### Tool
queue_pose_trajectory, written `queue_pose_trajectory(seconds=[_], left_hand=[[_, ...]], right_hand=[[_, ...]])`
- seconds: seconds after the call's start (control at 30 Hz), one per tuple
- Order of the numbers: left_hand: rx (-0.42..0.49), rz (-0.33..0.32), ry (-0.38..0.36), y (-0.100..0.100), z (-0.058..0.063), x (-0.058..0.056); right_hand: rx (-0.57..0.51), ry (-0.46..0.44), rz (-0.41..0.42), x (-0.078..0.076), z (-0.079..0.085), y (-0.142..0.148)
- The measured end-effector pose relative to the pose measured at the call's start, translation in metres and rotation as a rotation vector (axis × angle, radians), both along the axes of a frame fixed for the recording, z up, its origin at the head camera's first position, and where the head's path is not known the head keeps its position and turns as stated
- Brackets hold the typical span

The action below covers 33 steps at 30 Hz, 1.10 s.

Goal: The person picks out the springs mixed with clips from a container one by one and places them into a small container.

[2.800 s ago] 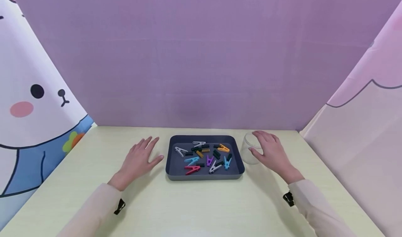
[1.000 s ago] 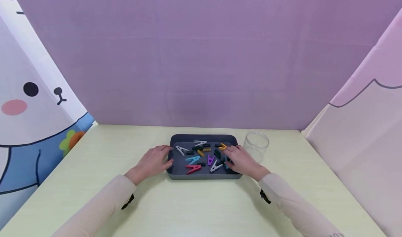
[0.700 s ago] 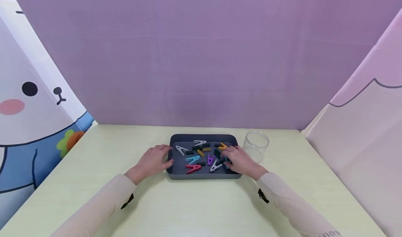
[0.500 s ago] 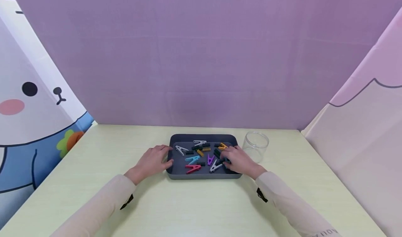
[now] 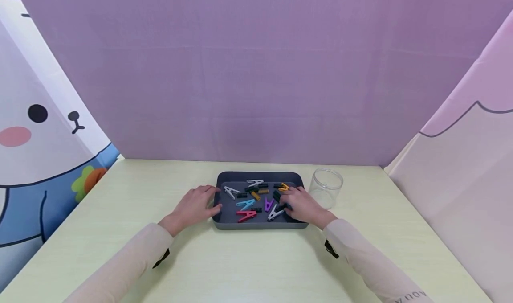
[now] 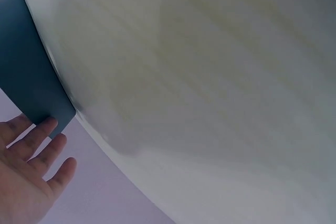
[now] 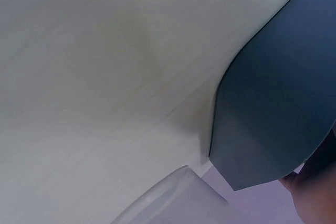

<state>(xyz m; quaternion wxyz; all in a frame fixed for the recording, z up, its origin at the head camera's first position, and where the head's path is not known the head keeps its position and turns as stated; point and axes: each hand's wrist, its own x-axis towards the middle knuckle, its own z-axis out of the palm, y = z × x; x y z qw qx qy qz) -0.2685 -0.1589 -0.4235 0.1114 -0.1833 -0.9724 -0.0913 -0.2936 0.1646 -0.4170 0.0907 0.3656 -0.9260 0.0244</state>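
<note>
A dark grey tray point(image 5: 260, 226) holds plastic spring clips, among them a red clip point(image 5: 246, 215), a light blue clip point(image 5: 246, 203), a purple clip point(image 5: 268, 203) and white ones, with small black and brown coils between them. My left hand point(image 5: 196, 207) rests its fingers and thumb on the tray's left rim; the left wrist view shows those fingers loosely extended against the tray wall. Over the right side of the tray, my right hand point(image 5: 305, 206) has its fingers bent down among the clips. Its fingertips hide a blue clip there, and whether they pinch it I cannot tell.
A clear round jar point(image 5: 326, 189) without a lid stands just right of the tray, close behind the right hand. The pale table point(image 5: 256, 267) ends at a purple backdrop point(image 5: 256, 71), with printed cloth on both sides.
Earlier, both hands were outside the tray, the right one at the jar. They came in to the tray; lately the right hand slid slightly left over the blue clip while the left stayed still.
</note>
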Motion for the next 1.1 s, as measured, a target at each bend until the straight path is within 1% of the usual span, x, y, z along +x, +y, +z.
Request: queue_pose_trajectory(seconds=[0.37,0.63,0.87,1.1], left_hand=[[0.003,-0.015,0.016,0.001,-0.001,0.0],[0.001,-0.02,0.017,0.001,0.0,0.0],[-0.004,-0.012,0.001,0.001,0.001,0.0],[-0.005,-0.009,0.002,0.001,0.001,0.0]], right_hand=[[0.008,-0.022,0.002,0.001,0.002,-0.003],[0.015,-0.015,-0.002,0.0,0.001,-0.002],[-0.02,0.019,0.018,-0.003,0.004,-0.001],[-0.066,0.022,0.035,-0.002,0.011,0.003]])
